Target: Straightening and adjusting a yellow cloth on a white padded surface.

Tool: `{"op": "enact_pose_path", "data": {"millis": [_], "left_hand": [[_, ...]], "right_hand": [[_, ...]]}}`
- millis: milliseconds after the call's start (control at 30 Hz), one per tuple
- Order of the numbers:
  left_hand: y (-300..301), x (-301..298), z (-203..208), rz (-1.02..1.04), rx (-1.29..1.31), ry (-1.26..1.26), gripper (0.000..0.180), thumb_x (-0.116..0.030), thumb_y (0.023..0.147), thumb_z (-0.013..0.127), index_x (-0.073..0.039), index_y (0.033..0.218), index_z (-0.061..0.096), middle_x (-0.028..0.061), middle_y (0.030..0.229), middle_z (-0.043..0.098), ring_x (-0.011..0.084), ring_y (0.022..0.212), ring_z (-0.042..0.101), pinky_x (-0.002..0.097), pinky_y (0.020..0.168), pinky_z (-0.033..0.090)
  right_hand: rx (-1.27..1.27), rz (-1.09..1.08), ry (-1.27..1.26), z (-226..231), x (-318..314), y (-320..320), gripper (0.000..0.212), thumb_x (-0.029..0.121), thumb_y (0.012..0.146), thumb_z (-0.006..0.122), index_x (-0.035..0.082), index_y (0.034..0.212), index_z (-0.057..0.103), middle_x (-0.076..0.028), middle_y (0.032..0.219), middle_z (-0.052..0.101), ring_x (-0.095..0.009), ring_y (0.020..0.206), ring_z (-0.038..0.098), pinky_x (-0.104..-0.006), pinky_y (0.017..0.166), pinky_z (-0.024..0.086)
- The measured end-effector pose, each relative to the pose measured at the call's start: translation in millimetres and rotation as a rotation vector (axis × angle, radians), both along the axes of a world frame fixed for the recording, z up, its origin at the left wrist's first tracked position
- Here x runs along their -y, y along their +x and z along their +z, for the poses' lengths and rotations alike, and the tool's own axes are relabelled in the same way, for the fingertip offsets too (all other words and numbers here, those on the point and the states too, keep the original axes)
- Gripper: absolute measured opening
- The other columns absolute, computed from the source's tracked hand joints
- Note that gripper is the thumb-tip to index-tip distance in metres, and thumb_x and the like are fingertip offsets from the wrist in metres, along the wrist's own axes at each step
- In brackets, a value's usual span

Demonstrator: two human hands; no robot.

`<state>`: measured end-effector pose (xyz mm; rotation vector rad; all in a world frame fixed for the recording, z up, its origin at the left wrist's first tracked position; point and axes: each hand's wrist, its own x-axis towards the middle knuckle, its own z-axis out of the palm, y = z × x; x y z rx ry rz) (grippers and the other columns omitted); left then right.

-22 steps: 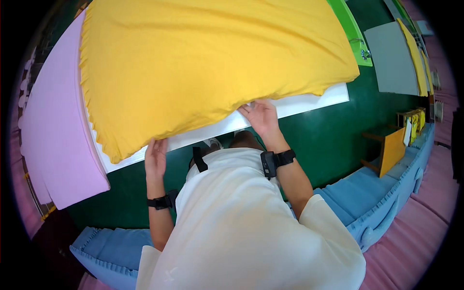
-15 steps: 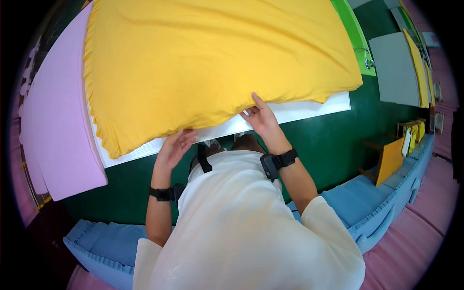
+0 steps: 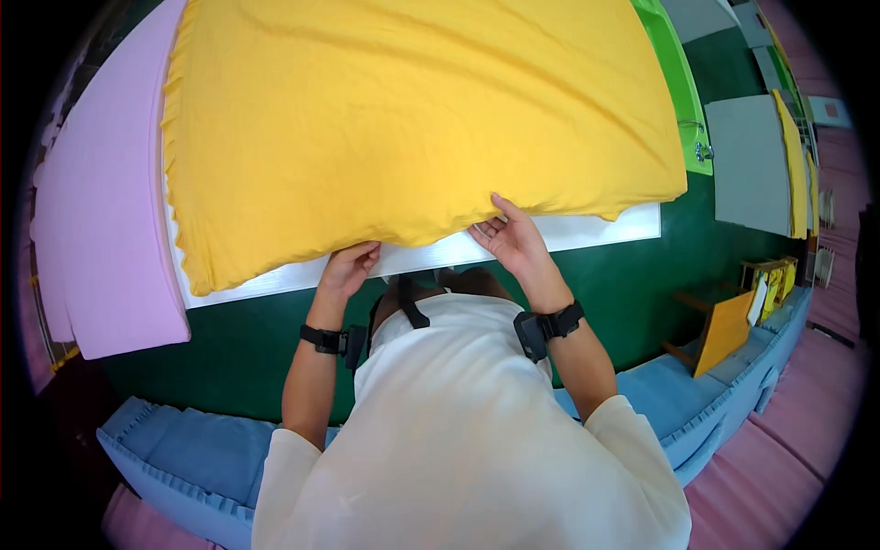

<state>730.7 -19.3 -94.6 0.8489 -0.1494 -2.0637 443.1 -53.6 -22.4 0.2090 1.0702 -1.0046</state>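
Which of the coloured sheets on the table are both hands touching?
The big yellow cloth in the middle: the left hand and right hand meet its near edge. The pink sheet and green sheet lie untouched beside it.

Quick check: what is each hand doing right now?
Left hand: fingers tucked under the near edge of the yellow cloth; grip cannot be told.
Right hand: open, fingers spread, fingertips at the cloth's edge.

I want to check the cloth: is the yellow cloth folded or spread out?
Spread out. The yellow cloth lies wide over the white board, both hands at its near edge.
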Motion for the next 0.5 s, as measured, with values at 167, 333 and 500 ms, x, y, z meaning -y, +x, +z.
{"op": "enact_pose_path", "data": {"millis": [167,333,500], "left_hand": [[-3.0,-10.3,1.5,0.059,0.159,0.028,0.01,-0.003,0.083,0.059,0.0,0.092,0.058,0.0063,0.079,0.059,0.0147,0.066,0.056,0.0226,0.058,0.046],[-5.5,-21.6,-9.7,0.124,0.232,-0.025,0.015,-0.009,0.085,0.057,-0.001,0.098,0.059,0.0084,0.085,0.064,0.0164,0.075,0.062,0.0242,0.06,0.05],[-27.1,-28.7,5.3,0.113,0.077,-0.052,0.023,-0.013,0.086,0.057,-0.003,0.107,0.055,0.0096,0.092,0.063,0.0171,0.075,0.061,0.0248,0.06,0.048]], "right_hand": [[0.042,0.035,-0.054,-1.6,3.7,-4.2,0.029,0.015,0.084,0.062,0.004,0.108,0.052,-0.012,0.099,0.06,-0.023,0.096,0.058,-0.0424,0.091,0.047],[0.031,0.058,-0.087,2.4,4.6,-3.1,0.031,0.015,0.084,0.062,0.003,0.111,0.051,-0.012,0.102,0.06,-0.024,0.096,0.059,-0.0405,0.089,0.049],[0.001,0.05,-0.112,4.9,4.4,-2.4,0.032,0.016,0.084,0.062,0.004,0.112,0.051,-0.012,0.106,0.058,-0.024,0.099,0.057,-0.0398,0.088,0.049]]}}
